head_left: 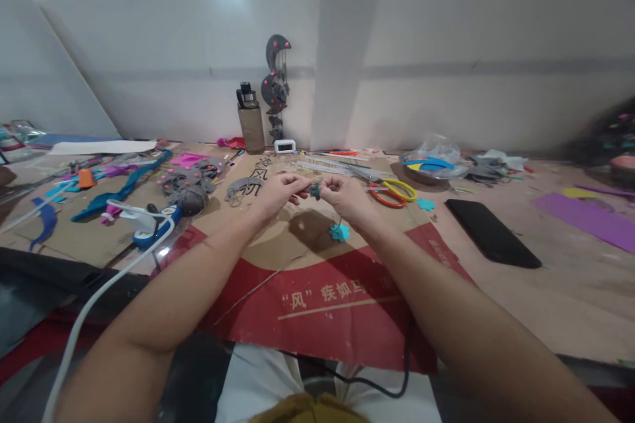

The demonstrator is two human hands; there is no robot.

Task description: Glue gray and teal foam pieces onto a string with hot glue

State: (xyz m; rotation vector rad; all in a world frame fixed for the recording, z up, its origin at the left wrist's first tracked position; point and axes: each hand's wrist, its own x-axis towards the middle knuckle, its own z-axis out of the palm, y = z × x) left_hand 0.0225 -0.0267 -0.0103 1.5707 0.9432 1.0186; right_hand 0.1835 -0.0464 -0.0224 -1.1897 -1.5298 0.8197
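My left hand and my right hand meet above the cardboard sheet, both with fingers closed in a pinch. Between the fingertips is a small dark-green piece, too small and blurred to name. A thin cord runs down near my right hand towards a turquoise flower-shaped cutout, which appears close over the sheet. To the right of my right hand lie scissors with yellow and orange-red handles. A second turquoise cutout lies beyond them. Loose grey yarn lies left of my left hand.
A black phone and purple sheet lie at right. A bowl stands at the back right, a bottle at the back. On the left are a power strip with a white cable and grey felt pieces.
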